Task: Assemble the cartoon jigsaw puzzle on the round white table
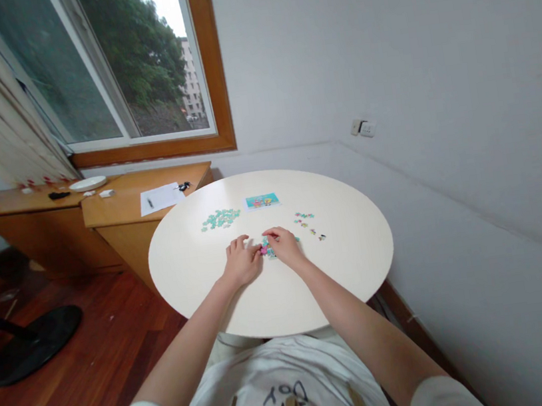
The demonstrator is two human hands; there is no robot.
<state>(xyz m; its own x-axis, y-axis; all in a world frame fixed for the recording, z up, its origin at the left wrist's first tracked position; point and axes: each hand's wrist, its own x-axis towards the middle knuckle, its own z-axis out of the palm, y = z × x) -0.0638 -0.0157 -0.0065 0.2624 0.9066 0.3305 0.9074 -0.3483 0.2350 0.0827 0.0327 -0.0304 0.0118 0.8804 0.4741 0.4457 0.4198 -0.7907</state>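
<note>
In the middle of the white round table, a partly joined jigsaw puzzle point(270, 251) lies between my two hands, much of it covered by them. My left hand point(241, 261) rests at its left edge with the fingers spread, the thumb side touching a pink part. Over the puzzle's right side, my right hand point(283, 244) has its thumb and fingertips pinched together; what is in the pinch is too small to make out. Loose puzzle pieces point(310, 225) are scattered to the right, and a pile of pale green puzzle pieces point(221, 218) lies to the upper left.
A colourful picture card point(261, 201) lies beyond the puzzle on the round table point(276, 310). Left of it, a wooden cabinet point(121, 214) holds a sheet of paper point(162, 198) with a pen, keys and a white plate point(88, 183). Behind are a window and a wall.
</note>
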